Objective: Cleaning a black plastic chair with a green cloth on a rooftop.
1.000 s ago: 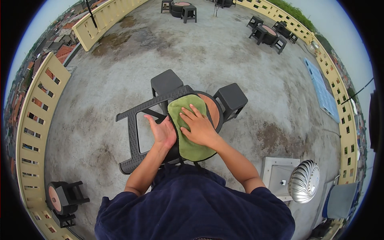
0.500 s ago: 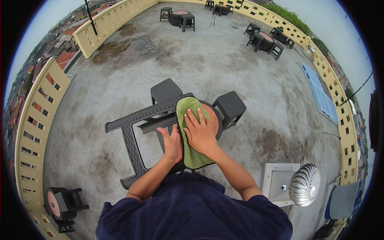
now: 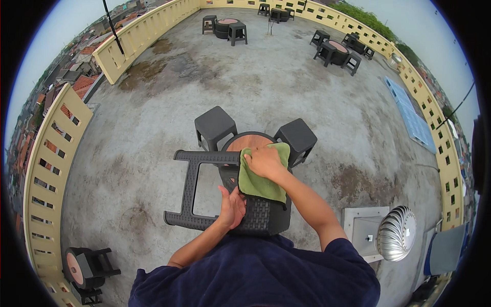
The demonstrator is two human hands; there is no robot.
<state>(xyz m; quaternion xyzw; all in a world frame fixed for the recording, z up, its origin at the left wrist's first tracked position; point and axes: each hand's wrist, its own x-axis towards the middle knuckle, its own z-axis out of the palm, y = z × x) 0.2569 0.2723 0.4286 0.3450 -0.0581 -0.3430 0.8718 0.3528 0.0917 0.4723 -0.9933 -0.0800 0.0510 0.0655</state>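
Mid-frame, right hand (image 3: 263,161) lies flat, grip spread, on green cloth (image 3: 262,179) over tipped black stool (image 3: 230,197) w/ left hand (image 3: 232,207) clasping seat edge; best wiping: firm brace, even pressure, overlapping strokes.

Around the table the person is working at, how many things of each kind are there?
Dark stools: 3, two upright and one tipped on its side
Round table: 1
Green cloth: 1
Total: 5
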